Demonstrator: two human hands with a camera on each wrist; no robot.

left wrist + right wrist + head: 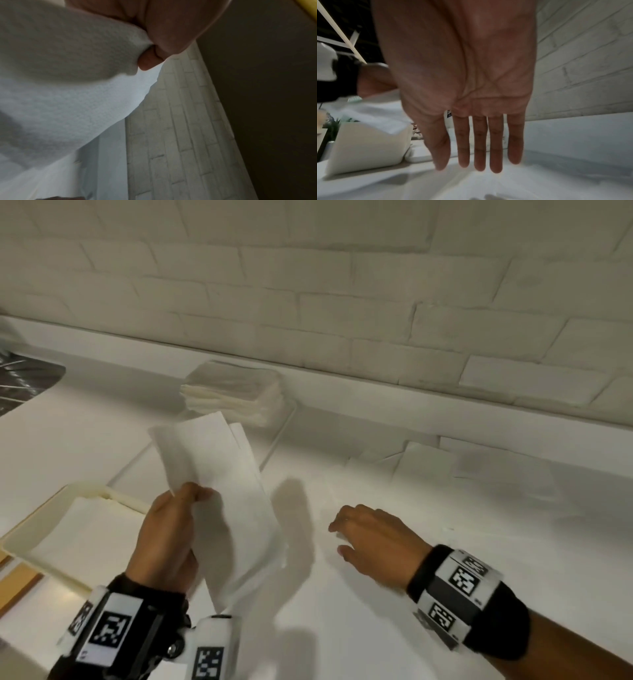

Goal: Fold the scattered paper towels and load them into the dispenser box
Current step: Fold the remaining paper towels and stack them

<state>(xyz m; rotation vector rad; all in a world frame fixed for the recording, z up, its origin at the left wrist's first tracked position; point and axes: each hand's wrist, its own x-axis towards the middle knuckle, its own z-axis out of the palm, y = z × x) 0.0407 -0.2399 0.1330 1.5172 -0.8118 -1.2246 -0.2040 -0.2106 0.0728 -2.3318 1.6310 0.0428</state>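
Observation:
My left hand pinches a folded white paper towel and holds it up above the white counter; the towel fills the left wrist view under my thumb. The cream dispenser box lies open at the lower left with white towels inside, and it shows as a cream box in the right wrist view. My right hand hovers palm down over the counter, its fingers straight and empty. Loose flat towels lie to the right near the wall.
A stack of folded towels sits at the back by the white brick wall. A dark object lies at the far left edge. The white counter stretches in front of me.

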